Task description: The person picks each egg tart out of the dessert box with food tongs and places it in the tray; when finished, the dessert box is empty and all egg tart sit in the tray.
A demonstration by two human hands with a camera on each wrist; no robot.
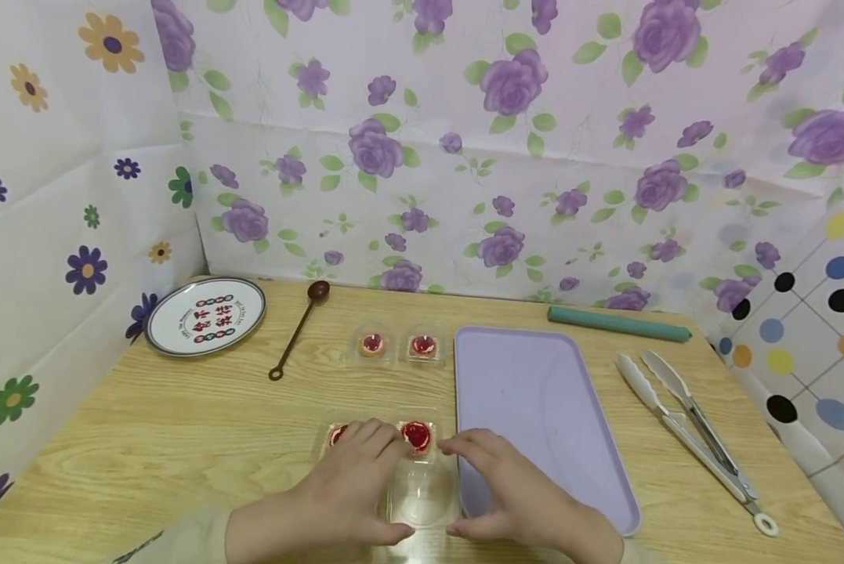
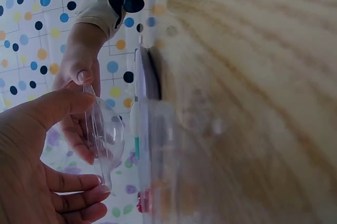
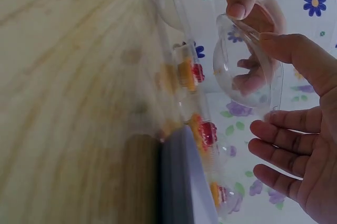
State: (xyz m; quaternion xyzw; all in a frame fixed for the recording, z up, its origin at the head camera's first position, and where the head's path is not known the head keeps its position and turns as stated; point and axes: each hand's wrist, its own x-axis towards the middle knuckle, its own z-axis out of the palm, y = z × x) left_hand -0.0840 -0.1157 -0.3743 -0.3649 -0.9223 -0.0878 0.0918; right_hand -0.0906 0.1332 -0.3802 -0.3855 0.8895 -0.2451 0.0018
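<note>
A clear plastic dome lid point(image 1: 423, 497) is held level above the table's near edge, its rounded side facing down. My left hand point(image 1: 347, 482) grips its left edge between thumb and fingertips, and my right hand point(image 1: 516, 486) holds the right edge the same way. Just beyond the lid sits a red-topped tart point(image 1: 416, 437) in a clear plastic tray. To its left, another red-topped tart point(image 1: 337, 433) is partly hidden by my left hand. Both wrist views show the lid point(image 2: 110, 134) point(image 3: 231, 74) apart from the table surface.
Two more tarts in clear trays, a left one point(image 1: 372, 345) and a right one point(image 1: 422, 345), sit farther back. A purple tray point(image 1: 534, 407) lies under my right hand. Around them are a plate point(image 1: 175, 317), a brown ladle point(image 1: 295, 337), a green stick point(image 1: 619, 323) and tongs point(image 1: 697, 439).
</note>
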